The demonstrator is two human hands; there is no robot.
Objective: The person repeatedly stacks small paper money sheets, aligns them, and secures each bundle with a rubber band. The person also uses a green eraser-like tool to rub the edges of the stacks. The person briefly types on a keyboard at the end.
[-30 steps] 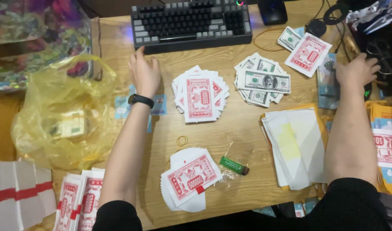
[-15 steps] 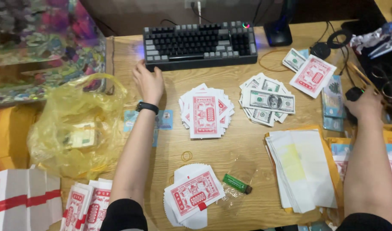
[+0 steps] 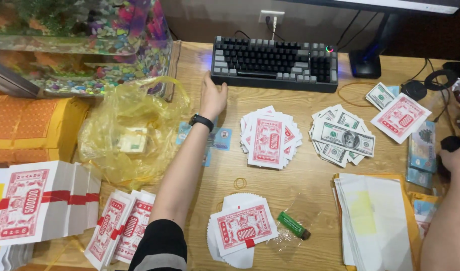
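Beside the keyboard (image 3: 275, 62), left hand (image 3: 212, 95) rests flat and empty, right hand (image 3: 453, 158) grips something dark at its far right; best steady it before lifting.

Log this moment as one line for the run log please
left hand: flat on desk by keyboard, empty | right hand: at desk's right edge, grip unclear | fanned red notes, green lighter: untouched

Keyboard (image 3: 275, 62) sits top center, two fanned note stacks (image 3: 270, 136) (image 3: 340, 138) just below it, plastic bag (image 3: 132, 133) off left, lighter (image 3: 292, 225) bottom center.
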